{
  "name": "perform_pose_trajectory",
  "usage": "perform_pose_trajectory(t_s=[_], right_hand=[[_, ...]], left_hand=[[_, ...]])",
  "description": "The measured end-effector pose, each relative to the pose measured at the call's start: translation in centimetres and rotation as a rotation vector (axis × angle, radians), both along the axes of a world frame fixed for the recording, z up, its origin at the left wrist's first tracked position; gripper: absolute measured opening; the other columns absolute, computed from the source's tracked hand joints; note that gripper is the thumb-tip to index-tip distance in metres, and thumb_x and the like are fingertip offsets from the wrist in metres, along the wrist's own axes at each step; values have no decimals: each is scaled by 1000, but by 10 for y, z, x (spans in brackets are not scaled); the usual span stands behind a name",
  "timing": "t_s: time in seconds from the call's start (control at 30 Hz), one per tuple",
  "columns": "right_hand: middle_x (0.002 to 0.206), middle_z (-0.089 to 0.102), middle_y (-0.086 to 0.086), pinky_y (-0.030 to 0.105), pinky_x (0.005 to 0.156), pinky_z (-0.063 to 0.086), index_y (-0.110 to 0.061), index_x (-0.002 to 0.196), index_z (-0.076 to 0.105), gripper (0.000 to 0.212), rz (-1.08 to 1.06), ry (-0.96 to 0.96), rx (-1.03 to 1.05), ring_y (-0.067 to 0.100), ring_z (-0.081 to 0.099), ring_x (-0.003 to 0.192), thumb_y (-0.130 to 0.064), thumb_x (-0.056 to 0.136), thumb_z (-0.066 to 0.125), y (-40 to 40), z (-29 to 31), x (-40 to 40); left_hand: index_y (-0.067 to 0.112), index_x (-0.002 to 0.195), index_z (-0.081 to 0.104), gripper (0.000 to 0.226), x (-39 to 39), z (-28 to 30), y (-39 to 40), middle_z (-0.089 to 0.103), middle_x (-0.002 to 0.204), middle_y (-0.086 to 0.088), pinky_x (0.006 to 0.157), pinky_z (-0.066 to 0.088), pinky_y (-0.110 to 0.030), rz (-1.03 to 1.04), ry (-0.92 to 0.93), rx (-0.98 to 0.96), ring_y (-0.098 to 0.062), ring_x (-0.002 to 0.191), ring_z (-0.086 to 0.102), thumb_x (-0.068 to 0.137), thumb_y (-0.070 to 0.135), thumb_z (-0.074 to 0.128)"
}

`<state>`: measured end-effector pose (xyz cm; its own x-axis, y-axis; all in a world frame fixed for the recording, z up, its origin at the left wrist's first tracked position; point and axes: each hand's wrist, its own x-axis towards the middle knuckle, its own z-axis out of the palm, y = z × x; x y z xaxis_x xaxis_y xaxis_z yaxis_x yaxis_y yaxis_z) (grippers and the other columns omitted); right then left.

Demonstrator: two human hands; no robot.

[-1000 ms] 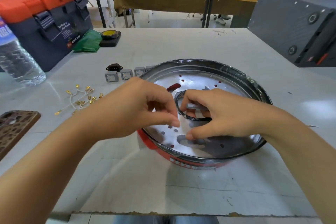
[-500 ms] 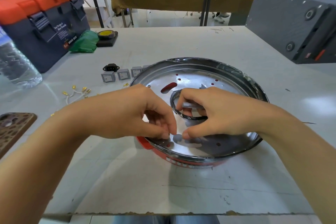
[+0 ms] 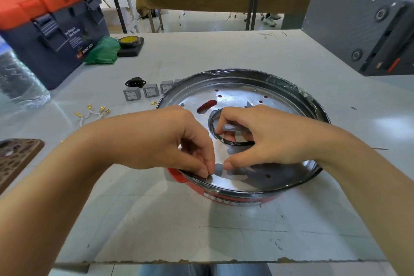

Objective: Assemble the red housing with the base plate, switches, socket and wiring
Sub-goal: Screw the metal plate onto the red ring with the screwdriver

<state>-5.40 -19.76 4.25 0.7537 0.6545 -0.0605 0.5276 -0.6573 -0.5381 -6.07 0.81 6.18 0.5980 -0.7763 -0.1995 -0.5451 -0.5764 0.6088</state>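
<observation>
Two hands work over a round red housing (image 3: 226, 197) near the middle of a grey tabletop (image 3: 224, 231). Far left: a clear water bottle (image 3: 18, 80) and a phone in a patterned brown case (image 3: 15, 159) at the edge. Behind them, a dark blue toolbox with an orange lid (image 3: 51, 29), a green cloth (image 3: 103, 51) and a roll of yellow tape on a black block (image 3: 130, 45). Nearer, white wires with brass terminals (image 3: 91, 112) lie loose; just beyond them a black socket (image 3: 135, 82) and a row of grey rocker switches (image 3: 146, 92) sit beside the housing's rim. Left hand (image 3: 174, 139): fingers curled, thumb and forefinger tips pinched together at the near-left rim; whether something small is between them cannot be told. Shiny perforated base plate (image 3: 242, 96) sits inside the housing, with a red slot showing through. Right hand (image 3: 264, 136): fingers curled round a small grey part (image 3: 230, 128) over a black ring (image 3: 215, 127) on the plate, thumb tip down near the left thumb. Far right: a dark grey cabinet (image 3: 363, 24).
</observation>
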Motion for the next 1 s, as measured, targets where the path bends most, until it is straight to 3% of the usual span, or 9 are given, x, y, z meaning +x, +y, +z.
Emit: perform_pose_trajectory(t_s=[0.43, 0.57, 0.67, 0.8, 0.9, 1.0], right_hand=[[69, 51, -31, 12, 57, 38, -32, 91, 51, 37, -38, -15, -12, 3, 50, 62, -47, 68, 75, -1, 1, 0], [68, 52, -32, 10, 60, 37, -31, 91, 54, 33, -32, -22, -4, -5, 48, 63, -45, 70, 75, 0, 4, -2], [68, 60, -21, 7, 60, 37, -24, 93, 63, 24, -49, -50, 42, -7, 49, 61, -39, 77, 72, 1, 8, -3], [56, 55, -11, 14, 54, 35, -3, 79, 66, 27, -179, -101, 312, 4, 47, 53, -27, 89, 59, 3, 16, -6], [56, 57, -6, 13, 51, 42, -5, 71, 63, 36, -267, 30, 692, 3, 50, 50, -23, 96, 46, 9, 21, -16], [50, 48, -8, 8, 48, 38, -6, 64, 60, 44, -327, -49, 806, 1, 44, 45, -28, 97, 40, 16, 21, -24]], left_hand=[[32, 86, 74, 8, 4, 0, 1, 71, 82, 9, 73, 55, -31, -2, 61, 28, -11, 75, 66, 81, 27, 71], [32, 87, 73, 9, 6, 0, 1, 72, 81, 5, 75, 55, -39, -8, 83, 22, -15, 75, 68, 81, 26, 72], [31, 86, 73, 8, 6, -2, 0, 71, 78, 6, 73, 55, -39, 1, 81, -6, -13, 72, 66, 80, 26, 73], [26, 85, 73, 9, 5, -4, 1, 70, 75, 6, 72, 56, -40, 21, 93, -41, -11, 68, 65, 80, 18, 74], [24, 85, 73, 7, 5, -3, 1, 70, 78, 2, 73, 55, -43, 26, 94, -46, -17, 70, 66, 78, 21, 74], [25, 82, 74, 7, 5, -2, -1, 67, 82, 6, 73, 55, -37, 27, 89, -46, -12, 71, 63, 77, 20, 76]])
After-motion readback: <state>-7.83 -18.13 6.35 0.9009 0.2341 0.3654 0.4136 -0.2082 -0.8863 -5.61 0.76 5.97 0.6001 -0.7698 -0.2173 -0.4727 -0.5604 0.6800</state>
